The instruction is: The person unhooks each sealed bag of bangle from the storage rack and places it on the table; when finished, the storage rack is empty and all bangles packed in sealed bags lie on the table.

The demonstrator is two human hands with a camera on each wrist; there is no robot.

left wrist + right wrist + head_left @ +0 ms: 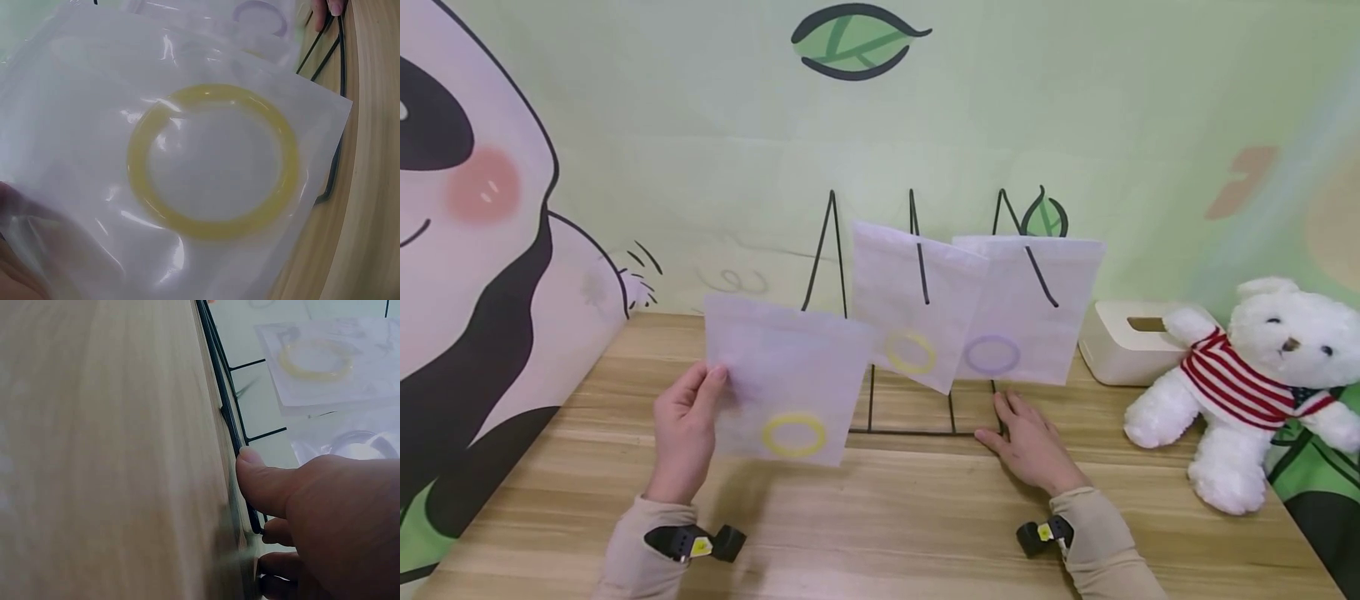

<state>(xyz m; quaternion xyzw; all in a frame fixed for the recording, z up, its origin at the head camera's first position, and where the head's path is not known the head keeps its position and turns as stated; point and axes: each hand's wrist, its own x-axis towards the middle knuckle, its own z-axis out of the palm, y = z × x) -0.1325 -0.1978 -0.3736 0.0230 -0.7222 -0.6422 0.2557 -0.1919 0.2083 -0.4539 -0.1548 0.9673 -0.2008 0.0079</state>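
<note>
A panda-printed wall (700, 83) backs my wooden surface (887, 517). Toward the far edge stands a wire rack (912, 432) with two hanging pouches (917, 292); a white bear (1255, 367) sits by the right edge, a box (1120, 350) just beside it. My left grip (688, 425) pinches a third, yellow-ringed pouch (786, 379), hiding the rack's left part; my right grip (1033, 442) holds the rack's near right corner.

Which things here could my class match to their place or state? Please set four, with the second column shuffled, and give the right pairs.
Column one:
1. left hand
2. right hand
3. purple ring
4. white teddy bear

Column two:
A. wears a striped top
B. touches the black rack
C. holds a bag with a yellow ring
D. in the rightmost hanging bag

Pairs: 1-C, 2-B, 3-D, 4-A
</note>
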